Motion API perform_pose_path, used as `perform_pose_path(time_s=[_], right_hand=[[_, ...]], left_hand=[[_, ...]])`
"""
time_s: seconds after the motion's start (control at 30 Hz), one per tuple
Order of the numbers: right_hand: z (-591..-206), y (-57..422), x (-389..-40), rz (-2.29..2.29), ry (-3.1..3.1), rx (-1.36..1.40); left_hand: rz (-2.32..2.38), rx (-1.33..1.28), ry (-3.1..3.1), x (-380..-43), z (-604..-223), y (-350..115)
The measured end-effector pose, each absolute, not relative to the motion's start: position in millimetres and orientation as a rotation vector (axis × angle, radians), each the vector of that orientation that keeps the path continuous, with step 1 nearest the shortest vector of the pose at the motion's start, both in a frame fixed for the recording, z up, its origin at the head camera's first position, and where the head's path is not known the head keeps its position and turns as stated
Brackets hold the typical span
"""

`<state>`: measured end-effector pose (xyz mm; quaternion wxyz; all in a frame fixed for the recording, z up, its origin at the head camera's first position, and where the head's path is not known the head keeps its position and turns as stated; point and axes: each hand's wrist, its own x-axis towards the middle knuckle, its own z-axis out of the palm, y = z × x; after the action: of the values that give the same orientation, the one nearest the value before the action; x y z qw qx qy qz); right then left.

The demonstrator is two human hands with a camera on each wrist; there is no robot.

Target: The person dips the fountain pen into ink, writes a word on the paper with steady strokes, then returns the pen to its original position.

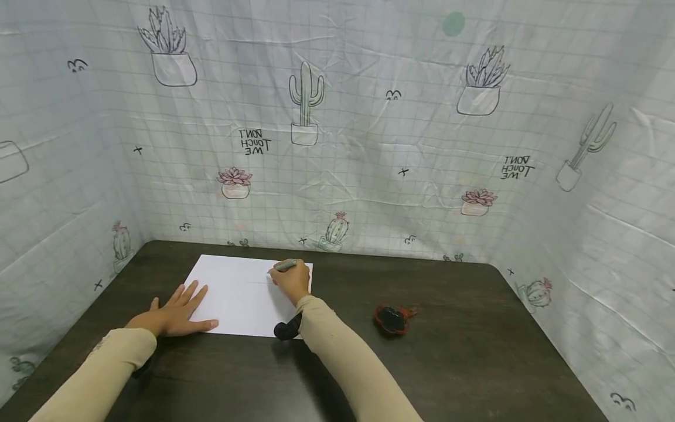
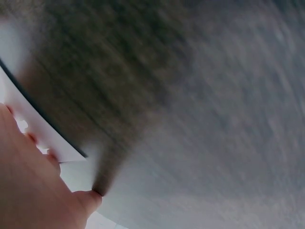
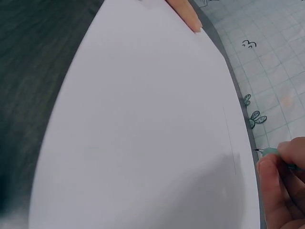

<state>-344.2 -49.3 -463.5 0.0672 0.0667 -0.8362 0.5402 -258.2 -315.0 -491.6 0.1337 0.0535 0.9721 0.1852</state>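
A white sheet of paper (image 1: 237,305) lies on the dark table, with one thin straight line (image 1: 256,282) near its far edge. My left hand (image 1: 174,315) presses on the paper's left side, fingers spread flat and thumb out along the near edge. Over the far right part of the sheet, my right hand (image 1: 295,282) pinches a light green pen (image 1: 285,265). In the right wrist view the pen's dark, fine tip (image 3: 258,150) points toward the paper, with part of its barrel hidden by the fingers. The left wrist view shows the left hand (image 2: 28,176) at the sheet's edge.
To the right of the paper, a small red-rimmed black object (image 1: 391,320) with a red end piece sits on the table (image 1: 464,351). A white cloth (image 1: 358,135) printed with cacti encloses the table at the back and both sides.
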Motion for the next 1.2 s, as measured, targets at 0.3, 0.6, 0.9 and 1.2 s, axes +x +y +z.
perform_pose_path(time_s=[0.3, 0.6, 0.9, 1.2], right_hand=[[-465, -57, -349, 1.647, -2.510, 0.104], [-469, -59, -356, 1.606, -2.518, 0.073], [-469, -57, -359, 1.633, -2.501, 0.079], [-476, -59, -360, 1.640, -2.506, 0.076]], left_hand=[[0.517, 0.133, 2.812, -261, -493, -312], [0.529, 0.135, 2.823, -262, -493, -310], [0.520, 0.125, 2.837, -261, -493, -313], [0.530, 0.123, 2.799, -247, -472, -300]])
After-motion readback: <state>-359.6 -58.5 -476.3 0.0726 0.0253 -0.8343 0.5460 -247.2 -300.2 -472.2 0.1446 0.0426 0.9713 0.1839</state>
